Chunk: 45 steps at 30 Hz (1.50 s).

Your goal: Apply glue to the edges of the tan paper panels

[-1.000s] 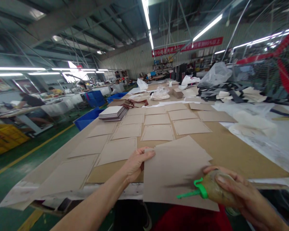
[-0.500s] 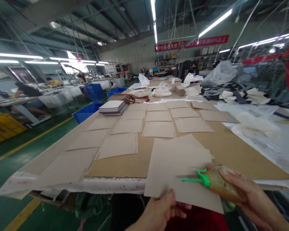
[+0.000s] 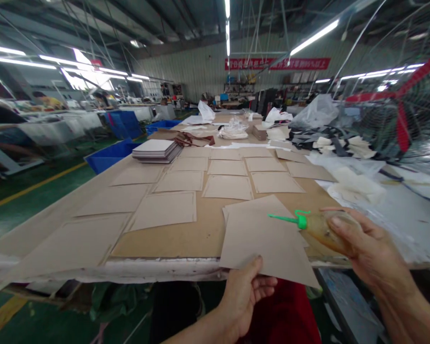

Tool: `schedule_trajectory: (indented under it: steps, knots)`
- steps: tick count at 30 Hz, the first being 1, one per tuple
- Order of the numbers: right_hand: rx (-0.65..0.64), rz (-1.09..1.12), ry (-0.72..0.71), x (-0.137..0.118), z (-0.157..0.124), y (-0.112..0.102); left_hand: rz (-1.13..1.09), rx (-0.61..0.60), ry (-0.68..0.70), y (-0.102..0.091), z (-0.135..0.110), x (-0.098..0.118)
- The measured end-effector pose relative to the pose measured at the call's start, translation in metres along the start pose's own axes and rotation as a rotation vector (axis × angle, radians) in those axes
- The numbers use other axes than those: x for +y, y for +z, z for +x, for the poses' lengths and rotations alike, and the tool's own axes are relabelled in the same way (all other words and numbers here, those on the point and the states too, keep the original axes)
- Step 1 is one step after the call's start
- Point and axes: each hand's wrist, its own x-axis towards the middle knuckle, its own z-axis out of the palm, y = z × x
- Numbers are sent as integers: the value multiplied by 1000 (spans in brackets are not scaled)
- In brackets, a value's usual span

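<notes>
I read left grip [image 3: 244, 298] pinched shut on near edge of cardboard sheet [image 3: 261, 236] (thumb on top); sheet overhangs bench [image 3: 179, 239] front edge. Right grip [image 3: 361, 246] wrapped round glue bottle [image 3: 320, 228], green nozzle above sheet.

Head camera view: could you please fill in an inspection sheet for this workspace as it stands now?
Surface: long table, brown board top, covered with rows of flat sheets.
Job's things: cardboard sheet overhanging the near edge; squeeze bottle, green nozzle over it.
Clutter: stack of boards, plastic bags, cut scraps further back.
Grips: left hand pinches the cardboard sheet's near edge; right hand holds the squeeze bottle.
Cables: nothing seen.
Surroundings: blue bins on left, red-bladed fan on right, green floor.
</notes>
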Motion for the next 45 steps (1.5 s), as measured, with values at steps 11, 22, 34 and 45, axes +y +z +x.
schedule_trajectory:
  steps: [11, 22, 34, 45]
  knots:
    - [-665, -609, -547, -5, -5, 71, 71, 135, 91, 7, 5, -15]
    - [-858, -673, -664, -16, -8, 91, 68, 170, 123, 15, 2, -10]
    - [-725, -889, -719, -15, 15, 95, 104, 212, 127, 14, 3, -14]
    - [-560, -901, -600, -3, 49, 93, 128, 226, 126, 13, 9, -17]
